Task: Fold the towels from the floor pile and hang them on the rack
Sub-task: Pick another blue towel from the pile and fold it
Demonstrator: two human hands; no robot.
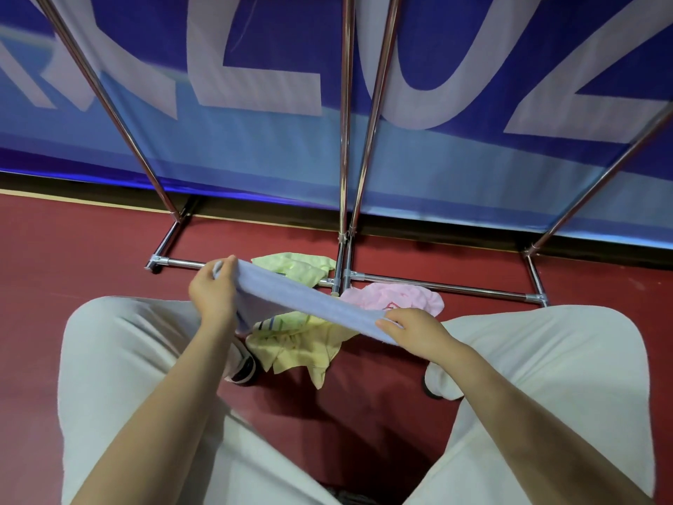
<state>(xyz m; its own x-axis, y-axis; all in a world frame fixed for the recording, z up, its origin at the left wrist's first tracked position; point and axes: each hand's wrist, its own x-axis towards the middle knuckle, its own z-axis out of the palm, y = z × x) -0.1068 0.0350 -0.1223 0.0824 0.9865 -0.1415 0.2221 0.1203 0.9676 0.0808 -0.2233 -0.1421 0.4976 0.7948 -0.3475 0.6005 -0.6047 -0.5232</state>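
Note:
A pale blue towel [298,297] is stretched taut between my two hands above the floor pile. My left hand [213,287] grips its upper left end, and my right hand [415,328] pinches its lower right end. Below it on the red floor lie a yellow towel [302,349], a light green towel [298,266] and a pink towel [397,295]. The chrome rack [344,147] stands just beyond the pile, its base bars on the floor and its uprights rising out of view.
A blue banner [455,49] with large white letters hangs behind the rack. My knees in pale trousers [120,359] flank the pile on both sides, with a shoe [244,366] beside the yellow towel. Bare red floor lies between my legs.

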